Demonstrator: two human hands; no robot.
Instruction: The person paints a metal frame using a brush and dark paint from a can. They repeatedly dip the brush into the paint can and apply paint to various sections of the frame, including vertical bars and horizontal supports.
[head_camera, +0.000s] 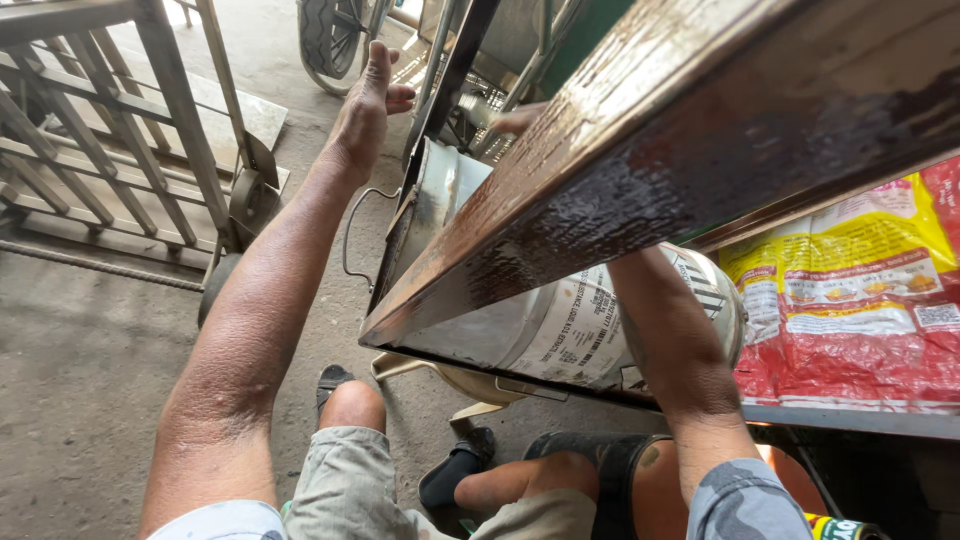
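Steel is what the left hand (368, 105) meets: it reaches far forward with the palm open and the thumb raised, and its fingers curl loosely around a dark slanted metal bar (448, 90) that rises toward the top of the view. The grip looks light, more a hold of the fingertips than a closed fist.

Only a few fingertips of the right hand (520, 118) show, poking out above the edge of a long brown beam (640, 170) with a wet, glossy painted face; the rest of that hand is hidden behind the beam, so whether it is open or closed cannot be told. The right forearm passes under the beam and in front of a pale metal drum (560, 330) lying on its side just below it.

Left of the drum hangs a thin wire handle (352, 235). Farther left stands a grey metal frame (110, 120) on a small wheel (245, 200), on a concrete floor (80, 360). At the right lies a red and yellow printed sack (850, 290). Bare knees and grey shorts fill the bottom edge.
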